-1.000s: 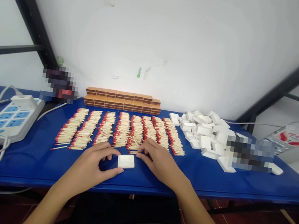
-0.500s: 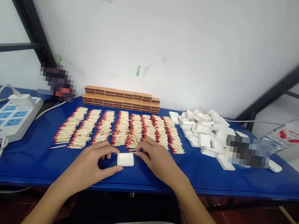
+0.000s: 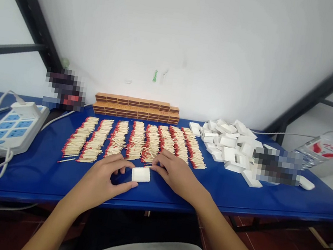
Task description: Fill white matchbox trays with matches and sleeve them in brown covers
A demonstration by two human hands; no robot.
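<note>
A small white matchbox tray [image 3: 140, 174] rests on the blue table near its front edge. My left hand [image 3: 105, 178] holds the tray at its left end, index finger on the far corner and thumb on the near one. Just beyond the tray's right end, my right hand [image 3: 174, 176] has its thumb and index finger pinched together. A match [image 3: 148, 166] sticks out at those fingertips. In front of both hands lie several slanted rows of red-tipped matches [image 3: 136, 139]; the right hand partly covers the near ends of some rows.
Brown matchboxes [image 3: 135, 112] are stacked along the wall. Loose white trays [image 3: 229, 142] form a heap to the right, by a tilted plastic bottle [image 3: 329, 145] and a white computer mouse [image 3: 306, 183]. A power strip [image 3: 15, 129] with cables occupies the left end.
The whole view has shifted slightly. Both hands and the tray keep nearly the same places, with the right fingertips drawn a little closer together at the match.
</note>
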